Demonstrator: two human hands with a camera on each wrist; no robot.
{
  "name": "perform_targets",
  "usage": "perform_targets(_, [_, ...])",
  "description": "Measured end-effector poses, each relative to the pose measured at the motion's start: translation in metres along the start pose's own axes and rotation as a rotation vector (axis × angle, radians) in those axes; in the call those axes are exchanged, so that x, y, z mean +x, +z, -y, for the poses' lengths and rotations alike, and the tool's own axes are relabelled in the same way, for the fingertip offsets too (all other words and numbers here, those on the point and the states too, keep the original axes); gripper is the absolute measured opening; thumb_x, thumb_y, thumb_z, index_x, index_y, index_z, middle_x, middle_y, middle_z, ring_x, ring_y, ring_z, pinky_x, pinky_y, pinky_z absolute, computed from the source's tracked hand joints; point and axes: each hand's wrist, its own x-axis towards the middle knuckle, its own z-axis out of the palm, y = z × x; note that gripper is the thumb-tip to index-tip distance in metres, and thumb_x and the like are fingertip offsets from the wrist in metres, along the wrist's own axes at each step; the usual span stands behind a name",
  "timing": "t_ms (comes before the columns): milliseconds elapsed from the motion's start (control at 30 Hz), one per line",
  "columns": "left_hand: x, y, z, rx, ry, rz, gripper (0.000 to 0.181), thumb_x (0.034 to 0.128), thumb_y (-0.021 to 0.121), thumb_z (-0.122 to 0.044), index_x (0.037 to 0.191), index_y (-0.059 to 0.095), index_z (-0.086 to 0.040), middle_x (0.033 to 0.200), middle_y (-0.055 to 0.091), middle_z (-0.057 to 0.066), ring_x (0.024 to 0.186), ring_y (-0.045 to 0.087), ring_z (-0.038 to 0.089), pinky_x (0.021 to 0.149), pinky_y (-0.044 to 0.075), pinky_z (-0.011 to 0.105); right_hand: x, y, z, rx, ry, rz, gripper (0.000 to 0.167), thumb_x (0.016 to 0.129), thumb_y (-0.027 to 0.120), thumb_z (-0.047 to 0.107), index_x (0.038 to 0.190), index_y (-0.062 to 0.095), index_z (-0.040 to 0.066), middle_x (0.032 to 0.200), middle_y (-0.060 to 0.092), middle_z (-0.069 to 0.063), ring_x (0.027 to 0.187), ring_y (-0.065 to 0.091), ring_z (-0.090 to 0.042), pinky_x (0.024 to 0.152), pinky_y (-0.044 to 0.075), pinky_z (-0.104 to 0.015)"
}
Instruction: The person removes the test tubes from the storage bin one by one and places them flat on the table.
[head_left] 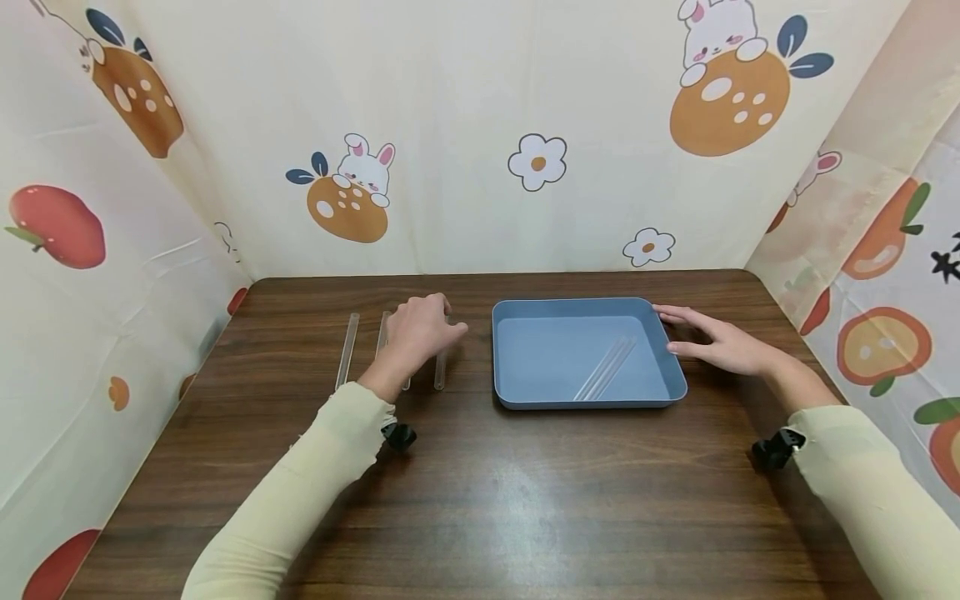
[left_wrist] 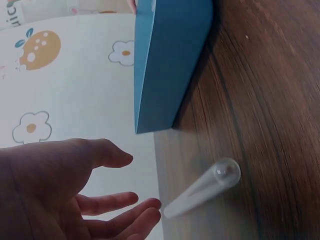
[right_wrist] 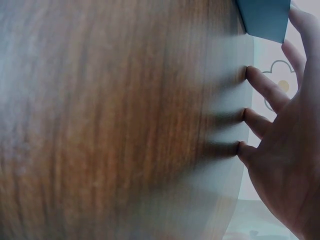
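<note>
A blue tray (head_left: 517, 406) holds several clear tubes (head_left: 606, 368) lying side by side on a slant. To its left, more clear tubes stand in a spaced row on the table, one at the far left (head_left: 347, 350) and one (head_left: 440, 371) under my left hand (head_left: 422, 329). In the left wrist view that hand (left_wrist: 80, 185) has thumb and fingers apart and holds nothing, beside a clear tube (left_wrist: 202, 187) lying on the wood. My right hand (head_left: 712, 340) touches the tray's right side; in the right wrist view several fingertips of the hand (right_wrist: 285, 120) rest on the table by the tray (right_wrist: 265, 17).
The brown wooden table (head_left: 525, 500) reaches back to a printed curtain (head_left: 465, 133), with more printed cloth at both sides. A small black device (head_left: 399, 435) is at my left wrist and another (head_left: 776, 450) at my right wrist.
</note>
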Motion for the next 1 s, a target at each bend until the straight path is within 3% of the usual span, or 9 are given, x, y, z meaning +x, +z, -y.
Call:
perform_targets(300, [0.000,0.004,-0.019,-0.009,0.038,0.007,0.049,0.1021,0.071,-0.041,0.145,0.074,-0.018,0.133,0.082,0.011,0.094,0.076,0.031,0.071,0.057,0.041,0.000,0.000,-0.002,0.000,-0.004,-0.001,0.077,0.112,0.071,0.030,0.178,0.033,0.025,0.178,0.045,-0.024,0.166,0.036,-0.055,0.121,0.032,-0.082])
perform_targets(500, [0.000,0.005,-0.035,-0.005,0.083,0.017,0.052,0.1050,0.071,-0.043,0.152,0.070,-0.020,0.110,0.082,0.012,0.077,0.062,0.024,0.063,0.043,0.035,0.000,0.000,-0.002,-0.001,0.000,-0.002,0.077,0.112,0.071,0.030,0.178,0.033,0.025,0.178,0.045,-0.025,0.166,0.036,-0.055,0.121,0.032,-0.082])
perform_targets(600, [0.000,0.006,-0.044,-0.016,0.111,0.029,0.050,0.1062,0.072,-0.043,0.151,0.071,-0.020,0.109,0.082,0.011,0.075,0.060,0.022,0.060,0.041,0.032,0.001,0.000,-0.002,-0.002,-0.004,-0.002,0.077,0.112,0.071,0.029,0.178,0.033,0.025,0.178,0.045,-0.025,0.166,0.036,-0.055,0.120,0.032,-0.082])
perform_targets(800, [0.000,0.011,-0.060,-0.019,0.159,0.034,0.046,0.1051,0.070,-0.038,0.147,0.073,-0.020,0.117,0.082,0.006,0.079,0.064,0.023,0.062,0.044,0.033,0.000,0.000,-0.002,-0.001,-0.005,-0.003,0.077,0.112,0.071,0.029,0.178,0.034,0.025,0.178,0.045,-0.025,0.165,0.037,-0.054,0.120,0.033,-0.081])
perform_targets(1000, [0.001,0.015,-0.077,-0.016,0.189,0.024,0.045,0.1052,0.071,-0.037,0.147,0.074,-0.021,0.137,0.081,0.004,0.085,0.069,0.024,0.066,0.049,0.035,0.001,0.001,-0.002,-0.002,-0.007,-0.006,0.077,0.112,0.071,0.029,0.178,0.034,0.025,0.178,0.045,-0.025,0.165,0.038,-0.054,0.121,0.033,-0.080])
